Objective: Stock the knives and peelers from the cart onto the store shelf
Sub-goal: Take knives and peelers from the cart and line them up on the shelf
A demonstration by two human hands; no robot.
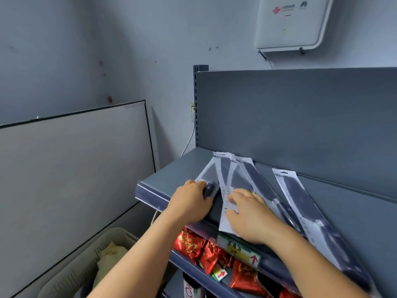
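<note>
- We see a pale grey-blue wall (86, 50), scuffed with a few dark marks.
- A white box (290, 22) with red logos is fixed high on the wall at the right.
- A large grey board (75, 168) with a thin black edge leans against the left wall.
- A thin white cable (189, 140) hangs down the wall from a small socket (192, 109) beside the dark slotted upright (195, 104).
- The light is soft and even.

Both hands (191, 201) (249, 214) forward, fingers (233, 197) flat.
</note>
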